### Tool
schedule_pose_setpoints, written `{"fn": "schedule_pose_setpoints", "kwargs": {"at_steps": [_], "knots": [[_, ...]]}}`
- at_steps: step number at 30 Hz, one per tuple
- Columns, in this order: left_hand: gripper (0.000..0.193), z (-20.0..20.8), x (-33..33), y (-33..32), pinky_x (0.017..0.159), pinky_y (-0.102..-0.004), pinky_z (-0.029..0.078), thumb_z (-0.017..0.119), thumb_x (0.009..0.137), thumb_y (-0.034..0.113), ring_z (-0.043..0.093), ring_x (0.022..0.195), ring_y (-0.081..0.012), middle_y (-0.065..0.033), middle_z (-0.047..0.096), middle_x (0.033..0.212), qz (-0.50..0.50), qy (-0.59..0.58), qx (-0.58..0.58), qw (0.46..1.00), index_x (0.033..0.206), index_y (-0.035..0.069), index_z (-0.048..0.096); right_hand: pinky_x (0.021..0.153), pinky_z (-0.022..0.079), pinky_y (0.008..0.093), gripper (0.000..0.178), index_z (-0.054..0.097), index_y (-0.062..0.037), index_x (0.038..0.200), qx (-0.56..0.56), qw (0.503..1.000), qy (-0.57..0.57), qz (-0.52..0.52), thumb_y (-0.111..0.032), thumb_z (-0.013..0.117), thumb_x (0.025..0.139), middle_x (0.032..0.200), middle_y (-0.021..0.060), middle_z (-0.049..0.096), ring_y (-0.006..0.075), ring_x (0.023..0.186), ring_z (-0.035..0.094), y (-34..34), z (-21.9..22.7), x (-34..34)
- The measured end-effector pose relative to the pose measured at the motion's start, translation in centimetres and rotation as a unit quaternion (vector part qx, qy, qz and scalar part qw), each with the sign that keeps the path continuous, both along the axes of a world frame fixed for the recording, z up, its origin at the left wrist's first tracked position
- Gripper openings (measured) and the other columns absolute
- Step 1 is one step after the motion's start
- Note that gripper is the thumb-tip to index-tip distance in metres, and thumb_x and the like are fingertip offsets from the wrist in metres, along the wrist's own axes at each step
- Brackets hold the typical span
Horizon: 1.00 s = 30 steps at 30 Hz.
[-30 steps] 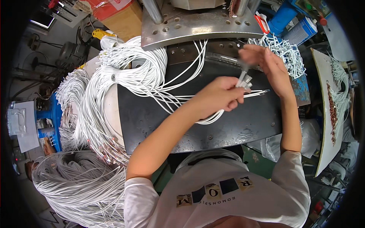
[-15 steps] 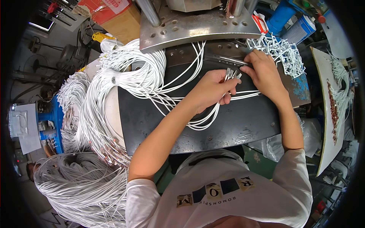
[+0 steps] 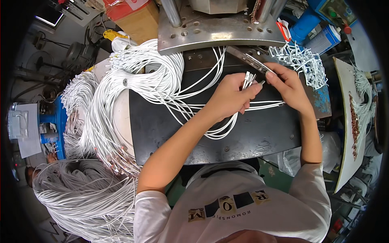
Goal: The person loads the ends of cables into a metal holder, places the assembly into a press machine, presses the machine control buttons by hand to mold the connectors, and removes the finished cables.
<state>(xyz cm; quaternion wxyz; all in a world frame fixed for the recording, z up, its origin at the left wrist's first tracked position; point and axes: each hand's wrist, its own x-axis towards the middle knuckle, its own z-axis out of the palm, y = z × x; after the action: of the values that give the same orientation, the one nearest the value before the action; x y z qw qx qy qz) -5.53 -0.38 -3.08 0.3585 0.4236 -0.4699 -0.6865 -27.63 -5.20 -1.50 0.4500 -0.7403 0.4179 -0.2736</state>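
Left hand (image 3: 231, 97) is gripping a small bunch of thin white cables (image 3: 248, 81), their silver connector tips fanning upward between the fingers. Right hand (image 3: 288, 87) is pinching one tip just beside a slim metal fixture (image 3: 252, 61). The cables are trailing in loops across the dark surface (image 3: 162, 125) toward a large white coil (image 3: 121, 81) on the left.

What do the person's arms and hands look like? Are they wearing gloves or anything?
No gloves. The left hand and right hand are both bare, with no rings or watch that I can see. The forearms are bare too. Short white T-shirt sleeves cover only the upper arms, and the shirt has a row of dark and tan squares on its front.
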Motion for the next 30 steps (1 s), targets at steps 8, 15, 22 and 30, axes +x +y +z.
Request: {"fn": "schedule_pose_setpoints", "kwargs": {"at_steps": [8, 15, 22, 30], "knots": [[0.028, 0.3, -0.2, -0.1, 0.048, -0.0227, 0.042, 0.061, 0.104, 0.027, 0.053, 0.058, -0.0064, 0.0, 0.059, 0.077, 0.034, 0.037, 0.024, 0.998, 0.108, 0.0, 0.066, 0.081, 0.044, 0.0219, 0.04, 0.062, 0.0018, 0.136, 0.057, 0.992, -0.113, 0.008, -0.027, 0.046, 0.112, 0.096, -0.0007, 0.064, 0.0052, 0.087, 0.053, 0.0, -1.8, 1.8], [0.026, 0.1, -0.2, -0.1, 0.049, -0.0226, 0.041, 0.063, 0.104, 0.027, 0.053, 0.059, -0.0063, 0.0002, 0.059, 0.076, 0.029, 0.056, 0.045, 0.997, 0.107, 0.002, 0.068, 0.082, 0.046, 0.0225, 0.041, 0.063, 0.0015, 0.134, -0.033, 0.997, -0.07, -0.006, -0.028, 0.046, 0.112, 0.098, 0.0001, 0.065, 0.005, 0.089, 0.054, 0.6, -1.0, 2.5], [0.02, 0.5, -0.6, -0.1, 0.047, -0.023, 0.042, 0.068, 0.1, 0.02, 0.054, 0.055, -0.0076, -0.0017, 0.061, 0.074, 0.082, 0.089, 0.063, 0.991, 0.095, 0.001, 0.066, 0.086, 0.048, 0.0242, 0.04, 0.064, 0.0029, 0.132, -0.002, 0.997, -0.079, -0.012, -0.027, 0.047, 0.112, 0.102, 0.0015, 0.068, 0.0073, 0.093, 0.058, 0.0, -1.1, 2.1], [0.02, 0.2, 0.1, -0.2, 0.049, -0.0223, 0.041, 0.067, 0.101, 0.023, 0.054, 0.058, -0.0062, 0.0007, 0.06, 0.073, 0.085, 0.079, 0.029, 0.993, 0.094, 0.004, 0.065, 0.095, 0.049, 0.0262, 0.035, 0.064, 0.0038, 0.13, 0.056, 0.989, -0.131, -0.038, -0.018, 0.063, 0.104, 0.112, 0.0049, 0.071, 0.0101, 0.103, 0.063, 0.0, -1.1, 2.0]]}}
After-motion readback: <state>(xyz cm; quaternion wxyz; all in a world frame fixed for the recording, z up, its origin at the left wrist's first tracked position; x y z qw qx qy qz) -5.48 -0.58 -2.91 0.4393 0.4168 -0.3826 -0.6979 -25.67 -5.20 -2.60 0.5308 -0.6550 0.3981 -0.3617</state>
